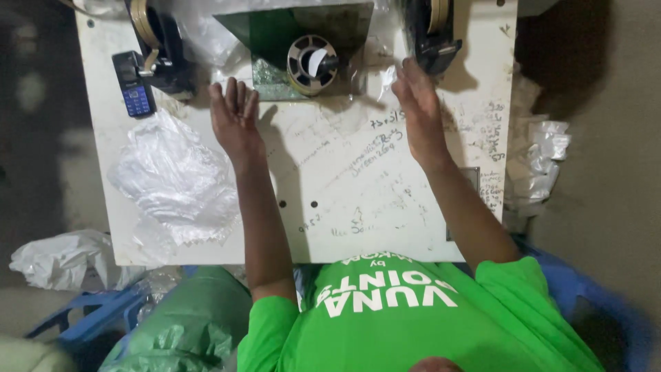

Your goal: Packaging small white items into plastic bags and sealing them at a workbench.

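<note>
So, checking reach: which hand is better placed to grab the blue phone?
Probably the left hand: it lies open on the table nearest the blue phone, while the right hand is far across by a black tape dispenser.

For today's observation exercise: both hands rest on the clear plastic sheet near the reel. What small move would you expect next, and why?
Probably the left hand and right hand smooth or draw the clear plastic sheet toward the person: both lie open and flat at its near edge, gripping nothing, beside the reel.
</note>
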